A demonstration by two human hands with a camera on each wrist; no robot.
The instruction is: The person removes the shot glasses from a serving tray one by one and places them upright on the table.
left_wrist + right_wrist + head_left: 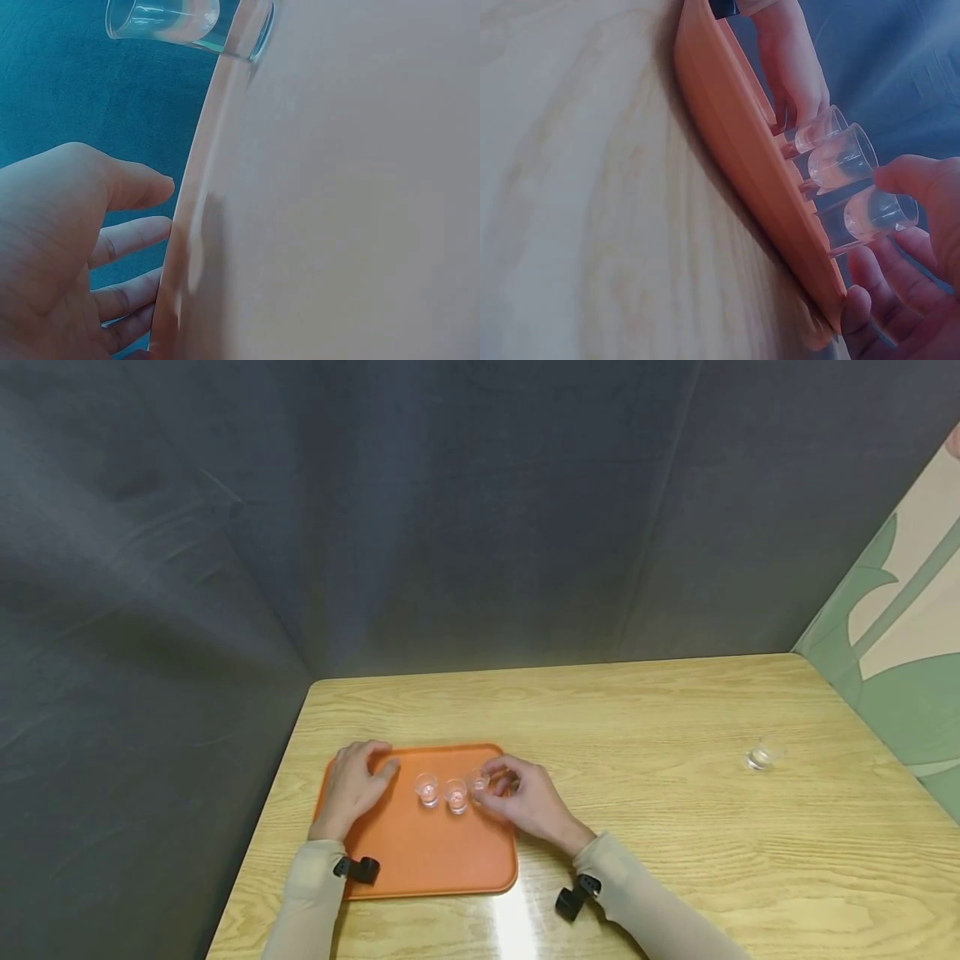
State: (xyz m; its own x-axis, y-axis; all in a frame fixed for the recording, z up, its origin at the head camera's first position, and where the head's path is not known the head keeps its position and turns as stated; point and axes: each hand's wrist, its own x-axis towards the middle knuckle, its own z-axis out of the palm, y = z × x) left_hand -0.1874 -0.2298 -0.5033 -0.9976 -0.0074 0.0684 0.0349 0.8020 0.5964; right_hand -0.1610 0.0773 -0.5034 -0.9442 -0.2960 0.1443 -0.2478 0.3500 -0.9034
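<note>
An orange tray lies on the table with three small clear shot glasses standing in a row on it. My right hand has its thumb and fingers round the rightmost shot glass, near its rim; the base is at the tray's surface. Beside it stand the middle glass and the left glass. Over the tray's left part, my left hand holds nothing, its fingers loosely bent and thumb apart. In the left wrist view, one glass shows beyond that hand.
Another clear glass stands far to the right on the wooden table. Dark cloth hangs behind the table and along its left side. A patterned panel borders the right edge.
</note>
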